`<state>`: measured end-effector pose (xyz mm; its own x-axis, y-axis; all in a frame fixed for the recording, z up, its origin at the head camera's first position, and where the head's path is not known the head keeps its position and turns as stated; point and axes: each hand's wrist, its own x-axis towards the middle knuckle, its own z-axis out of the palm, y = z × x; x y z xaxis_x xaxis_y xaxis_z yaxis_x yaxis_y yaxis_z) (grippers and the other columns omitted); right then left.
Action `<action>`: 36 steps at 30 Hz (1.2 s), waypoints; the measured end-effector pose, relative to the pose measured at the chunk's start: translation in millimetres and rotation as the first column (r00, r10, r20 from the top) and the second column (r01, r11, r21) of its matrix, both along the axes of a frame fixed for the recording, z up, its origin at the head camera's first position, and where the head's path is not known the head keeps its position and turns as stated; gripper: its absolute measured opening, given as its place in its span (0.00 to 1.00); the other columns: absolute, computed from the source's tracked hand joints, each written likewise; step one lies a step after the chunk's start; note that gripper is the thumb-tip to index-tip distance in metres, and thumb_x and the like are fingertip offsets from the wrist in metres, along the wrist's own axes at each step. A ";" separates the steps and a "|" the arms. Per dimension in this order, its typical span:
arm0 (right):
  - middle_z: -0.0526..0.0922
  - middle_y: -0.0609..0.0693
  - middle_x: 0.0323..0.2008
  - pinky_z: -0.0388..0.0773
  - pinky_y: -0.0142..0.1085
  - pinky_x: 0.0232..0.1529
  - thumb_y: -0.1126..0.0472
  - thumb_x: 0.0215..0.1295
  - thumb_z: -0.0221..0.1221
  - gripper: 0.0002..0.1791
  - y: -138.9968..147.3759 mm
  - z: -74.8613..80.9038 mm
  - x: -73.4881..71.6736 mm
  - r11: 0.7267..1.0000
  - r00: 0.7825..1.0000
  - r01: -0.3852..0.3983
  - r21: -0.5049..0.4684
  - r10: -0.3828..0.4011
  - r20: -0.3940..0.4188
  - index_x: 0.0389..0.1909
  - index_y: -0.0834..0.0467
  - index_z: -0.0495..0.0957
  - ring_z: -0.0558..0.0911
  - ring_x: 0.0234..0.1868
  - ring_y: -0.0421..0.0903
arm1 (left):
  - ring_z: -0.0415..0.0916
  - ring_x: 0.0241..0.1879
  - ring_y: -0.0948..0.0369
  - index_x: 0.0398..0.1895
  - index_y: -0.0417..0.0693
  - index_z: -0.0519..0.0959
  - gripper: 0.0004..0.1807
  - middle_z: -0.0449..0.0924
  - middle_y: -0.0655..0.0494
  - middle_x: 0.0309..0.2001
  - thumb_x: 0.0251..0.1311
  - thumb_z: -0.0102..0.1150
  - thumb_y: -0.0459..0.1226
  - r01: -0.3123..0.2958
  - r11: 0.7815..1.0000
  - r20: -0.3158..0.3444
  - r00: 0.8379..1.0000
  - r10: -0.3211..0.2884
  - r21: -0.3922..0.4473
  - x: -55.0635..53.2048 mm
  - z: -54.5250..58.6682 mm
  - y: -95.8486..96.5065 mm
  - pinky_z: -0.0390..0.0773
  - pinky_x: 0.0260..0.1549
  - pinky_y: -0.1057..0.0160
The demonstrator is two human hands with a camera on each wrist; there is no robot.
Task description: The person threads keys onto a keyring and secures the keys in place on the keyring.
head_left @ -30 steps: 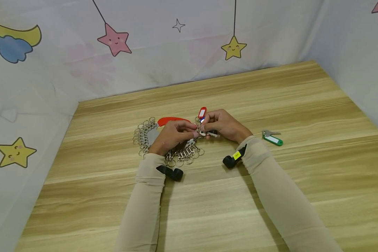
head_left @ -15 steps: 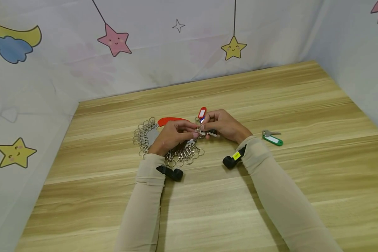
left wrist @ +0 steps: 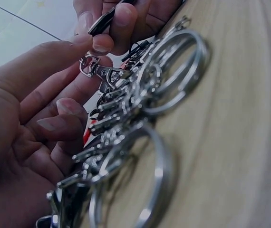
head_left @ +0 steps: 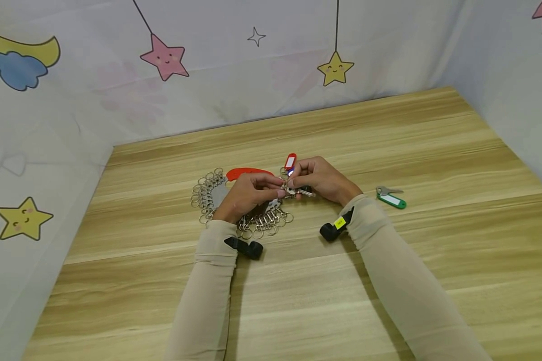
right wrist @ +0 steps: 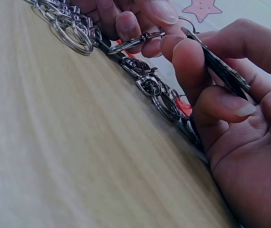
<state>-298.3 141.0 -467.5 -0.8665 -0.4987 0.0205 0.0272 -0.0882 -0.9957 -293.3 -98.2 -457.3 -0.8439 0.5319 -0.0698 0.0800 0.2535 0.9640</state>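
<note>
My left hand lies over a large key holder, a grey plate with a red handle and several swivel clasps with split rings round its edge. Its thumb and fingers pinch one swivel clasp at the ring end. Close against it, my right hand grips a key between thumb and fingers, with something black along it. The fingertips of both hands meet at the clasp's ring, which they partly hide. A red key tag lies just beyond the right fingers, above a mostly covered blue tag.
To the right of my right hand, a green key tag and its key lie on the wood-grain table. White cloth walls printed with stars stand behind and at both sides.
</note>
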 end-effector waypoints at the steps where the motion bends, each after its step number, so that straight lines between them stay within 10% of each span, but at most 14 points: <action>1: 0.79 0.59 0.30 0.65 0.31 0.18 0.69 0.64 0.64 0.06 0.0 -0.2 -0.1 1.000 1.000 -0.001 -0.001 0.001 0.001 0.30 0.67 0.78 0.82 0.23 0.48 | 0.68 0.19 0.56 0.48 0.52 0.88 0.14 0.86 0.47 0.39 0.59 0.74 0.43 0.001 1.000 0.000 1.000 -0.001 0.000 -0.2 -0.1 -0.1 0.67 0.17 0.62; 36: 0.80 0.58 0.28 0.65 0.31 0.17 0.70 0.64 0.64 0.06 -0.1 -0.1 0.2 1.000 1.000 0.016 0.012 -0.016 0.000 0.30 0.68 0.77 0.82 0.23 0.48 | 0.61 0.15 0.54 0.48 0.51 0.87 0.16 0.86 0.45 0.40 0.58 0.74 0.44 0.018 1.000 0.035 0.999 -0.018 0.025 0.4 0.8 0.0 0.64 0.14 0.62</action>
